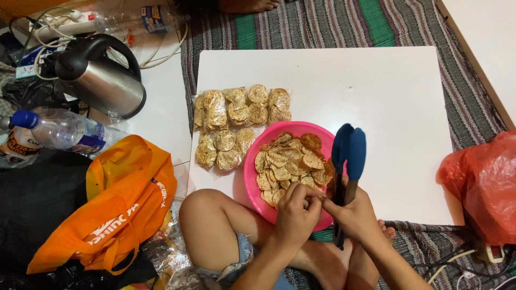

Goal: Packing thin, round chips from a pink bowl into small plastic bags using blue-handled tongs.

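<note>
At far left, around 9 o'clock, an orange bag [115,207] lies on the floor, with a steel kettle [102,78] above it at 10 o'clock and a plastic bottle [59,129] between them. On the white desk [387,107], small clear packets of crackers [236,126] lie in rows at about 11 o'clock from the hands. Just to their right stands the pink bowl [255,172], full of round crackers [293,161]; it sits at 12 o'clock from the hands, touching distance.

The left hand [295,215] is curled almost closed, its fingertips pinching something small at the bowl's near rim; what exactly it is, I cannot tell. The right hand [357,215] meets it there with thumb and finger, and at the same time grips blue tongs [346,156]. The tongs' long axis runs from 6 to 12 o'clock, tips up over the bowl's right edge. Both hands are equally near to the bowl. At far right, 3 o'clock, lies a red plastic bag [481,182].
</note>
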